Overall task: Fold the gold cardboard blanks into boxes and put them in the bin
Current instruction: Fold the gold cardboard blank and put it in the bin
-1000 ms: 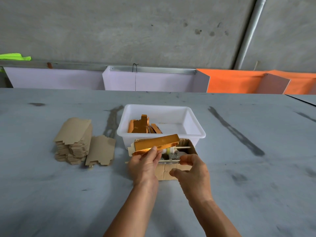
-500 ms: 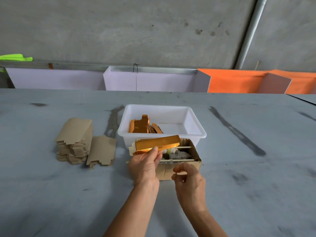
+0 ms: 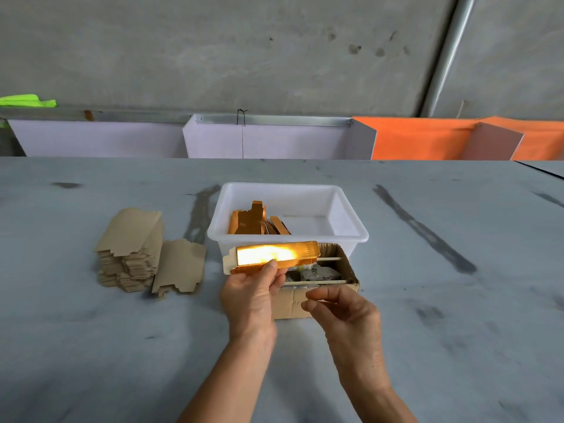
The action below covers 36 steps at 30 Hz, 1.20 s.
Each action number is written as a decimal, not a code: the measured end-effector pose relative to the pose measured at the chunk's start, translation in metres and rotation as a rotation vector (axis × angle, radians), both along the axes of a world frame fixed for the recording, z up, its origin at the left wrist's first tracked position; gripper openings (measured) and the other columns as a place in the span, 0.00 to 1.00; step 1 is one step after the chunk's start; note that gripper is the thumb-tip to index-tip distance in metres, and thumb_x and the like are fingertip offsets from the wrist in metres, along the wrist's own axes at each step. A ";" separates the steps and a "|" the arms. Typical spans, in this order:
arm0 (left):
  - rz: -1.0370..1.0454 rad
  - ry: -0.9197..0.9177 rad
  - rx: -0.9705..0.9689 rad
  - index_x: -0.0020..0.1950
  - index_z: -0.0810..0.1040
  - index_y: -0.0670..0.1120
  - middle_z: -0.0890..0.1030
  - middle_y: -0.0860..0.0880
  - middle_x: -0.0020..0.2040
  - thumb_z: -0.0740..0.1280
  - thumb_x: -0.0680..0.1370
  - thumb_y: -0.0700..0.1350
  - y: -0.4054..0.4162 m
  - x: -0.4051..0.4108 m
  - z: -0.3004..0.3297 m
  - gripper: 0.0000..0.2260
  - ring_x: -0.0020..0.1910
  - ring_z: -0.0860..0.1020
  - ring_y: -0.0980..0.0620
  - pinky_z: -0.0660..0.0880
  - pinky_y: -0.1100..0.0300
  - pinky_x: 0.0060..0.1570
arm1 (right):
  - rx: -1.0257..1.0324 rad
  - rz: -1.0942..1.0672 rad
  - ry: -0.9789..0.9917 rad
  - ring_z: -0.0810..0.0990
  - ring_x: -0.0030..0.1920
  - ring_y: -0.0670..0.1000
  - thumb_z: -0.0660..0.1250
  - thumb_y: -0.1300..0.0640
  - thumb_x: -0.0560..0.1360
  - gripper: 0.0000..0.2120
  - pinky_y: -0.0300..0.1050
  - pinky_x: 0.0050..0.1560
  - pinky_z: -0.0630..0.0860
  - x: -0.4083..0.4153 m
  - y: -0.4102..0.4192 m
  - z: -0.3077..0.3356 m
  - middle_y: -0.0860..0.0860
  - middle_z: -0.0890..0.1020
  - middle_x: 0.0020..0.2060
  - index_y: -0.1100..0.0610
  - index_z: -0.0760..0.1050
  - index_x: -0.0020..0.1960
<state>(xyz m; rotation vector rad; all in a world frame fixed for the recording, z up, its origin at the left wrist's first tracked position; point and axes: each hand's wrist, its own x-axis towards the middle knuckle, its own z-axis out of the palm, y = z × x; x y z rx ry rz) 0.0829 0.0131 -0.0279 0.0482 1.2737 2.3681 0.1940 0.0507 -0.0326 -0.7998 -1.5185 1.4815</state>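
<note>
Your left hand [image 3: 248,296] grips a gold box [image 3: 276,256], fingers curled under it and thumb [image 3: 270,268] pressed on its near edge, holding it above the small cardboard box [image 3: 317,296]. That cardboard box holds grey clutter you can't make out, with two thin sticks [image 3: 314,282] lying across its open top. Touching it at 12 o'clock is the white bin [image 3: 351,230], with several gold boxes [image 3: 248,221] leaning in its left half. Your right hand [image 3: 345,314] hovers at the cardboard box's near edge, fingers loosely curled, thumb and forefinger close together; whether they pinch anything is unclear. At 9 o'clock on the surface [image 3: 91,346] sits a stack of blanks [image 3: 131,248], brown side up, with one blank [image 3: 180,265] beside it.
</note>
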 end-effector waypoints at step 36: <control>-0.043 0.150 -0.034 0.45 0.81 0.41 0.85 0.45 0.38 0.69 0.73 0.33 -0.027 0.015 0.006 0.05 0.37 0.84 0.49 0.79 0.62 0.35 | -0.026 0.266 -0.079 0.82 0.36 0.42 0.70 0.72 0.69 0.14 0.28 0.33 0.72 -0.022 -0.008 0.041 0.50 0.85 0.36 0.54 0.83 0.42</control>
